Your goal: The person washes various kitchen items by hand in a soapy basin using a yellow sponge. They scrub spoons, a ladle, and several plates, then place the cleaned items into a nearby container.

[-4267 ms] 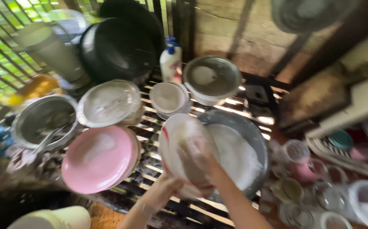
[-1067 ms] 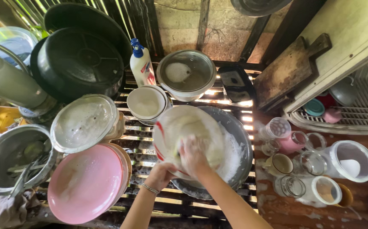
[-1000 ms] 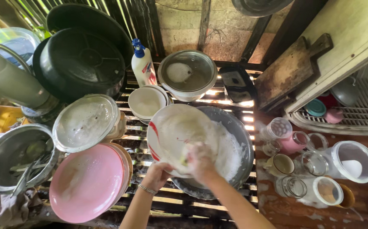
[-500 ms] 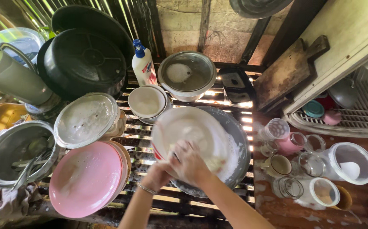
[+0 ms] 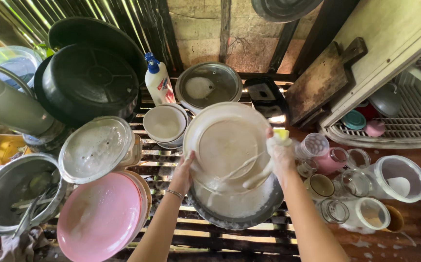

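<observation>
Dishes crowd the slatted rack (image 5: 162, 160) on every side, leaving little free room: bare slats show only in a narrow strip between the pink plates (image 5: 101, 218) and the basin (image 5: 239, 206), and along the near edge below it. To the left sit a steel pot (image 5: 14, 191) with utensils, a soapy lid (image 5: 96, 148) and a black pan (image 5: 89, 82); behind are a stack of bowls (image 5: 165, 125), a dish soap bottle (image 5: 158, 85) and a glass lid (image 5: 209, 86); to the right, jars and cups (image 5: 346, 179) stand close together beside a drying rack (image 5: 404, 128) and a cutting board (image 5: 324, 80) leaning on the wall. A white plate (image 5: 227, 143) is held tilted up above the basin, its face toward the camera, suds running off its lower edge into the soapy water. It lies between the two hands, the left hand (image 5: 183, 172) at its lower left rim and the right hand (image 5: 280, 155) at its right rim. The left hand grasps the rim, fingers curled up behind the edge, a bracelet on the wrist. The right hand is covered in foam and closed around a yellow sponge (image 5: 281, 134) that peeks out above the fingers, pressed against the plate's right edge.
</observation>
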